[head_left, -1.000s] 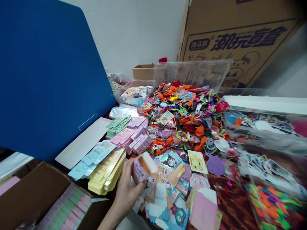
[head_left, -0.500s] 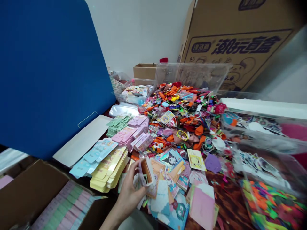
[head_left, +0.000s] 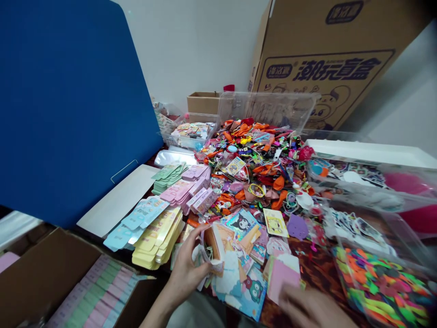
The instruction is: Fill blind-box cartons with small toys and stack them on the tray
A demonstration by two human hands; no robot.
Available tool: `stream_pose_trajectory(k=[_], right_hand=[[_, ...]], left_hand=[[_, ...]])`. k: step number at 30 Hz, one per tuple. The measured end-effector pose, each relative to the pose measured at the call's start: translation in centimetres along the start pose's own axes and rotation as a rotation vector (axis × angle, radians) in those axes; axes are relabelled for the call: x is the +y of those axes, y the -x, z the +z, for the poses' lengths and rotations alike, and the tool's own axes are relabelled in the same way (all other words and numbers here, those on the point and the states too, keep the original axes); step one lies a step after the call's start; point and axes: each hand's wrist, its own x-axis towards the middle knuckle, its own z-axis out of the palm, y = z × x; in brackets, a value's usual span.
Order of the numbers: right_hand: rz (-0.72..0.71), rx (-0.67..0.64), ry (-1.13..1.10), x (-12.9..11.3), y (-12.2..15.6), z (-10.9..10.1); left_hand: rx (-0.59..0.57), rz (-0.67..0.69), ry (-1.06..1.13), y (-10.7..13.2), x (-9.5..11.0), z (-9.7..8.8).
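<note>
1. The person's left hand has its fingers curled firmly round a small open paper box, held just above loose printed cards and beside stacked yellow card sleeves.
2. The right hand, blurred at the bottom edge, looks loosely open and empty, near a pink card.
3. Beyond them lies a heap of balloons and trinkets.

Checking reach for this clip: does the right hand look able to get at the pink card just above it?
Probably yes: the right hand lies just below the pink card, with nothing visible between them, though blur hides whether they touch.
</note>
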Motion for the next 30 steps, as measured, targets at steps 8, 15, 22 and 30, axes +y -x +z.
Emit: stream_pose_trajectory(k=[8,15,22,30], right_hand=[[-0.160,0.413,0.158,-5.1,-16.9,-3.1],[-0.164,0.475,0.139,-3.2,-20.5,-2.3],[-0.112,0.441,-0.360,-2.1,-21.3,-4.1],[-0.001,0.403,-0.974,-1.6,-18.1,-6.9]], left_hand=[[-0.019,-0.003,0.013,0.1,1.0,-0.4],[-0.002,-0.054,0.018,0.6,0.6,-0.6],[0.041,-0.162,-0.008,0.3,-0.1,-0.4],[0.054,-0.190,-0.027,-0.5,0.4,0.4]])
